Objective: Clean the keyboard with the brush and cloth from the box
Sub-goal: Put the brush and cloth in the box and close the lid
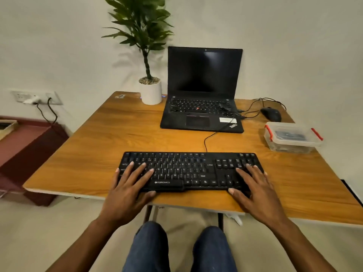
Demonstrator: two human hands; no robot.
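Not begun: left hand (128, 185) & right hand (253, 186) flat, fingers spread, on Zebronics keyboard (188, 170); lidded box (292, 137) right of frame, unopened

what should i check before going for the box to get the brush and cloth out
1. Both hands free: ok, left hand and right hand rest open on the keyboard.
2. Box within view: ok, at the right of the table.
3. Lid state: not ok, it appears closed, red clips at its ends.
4. Brush and cloth inside: cannot tell, only dark contents show.
5. Path to the box: ok, bare table between; mouse sits behind it.
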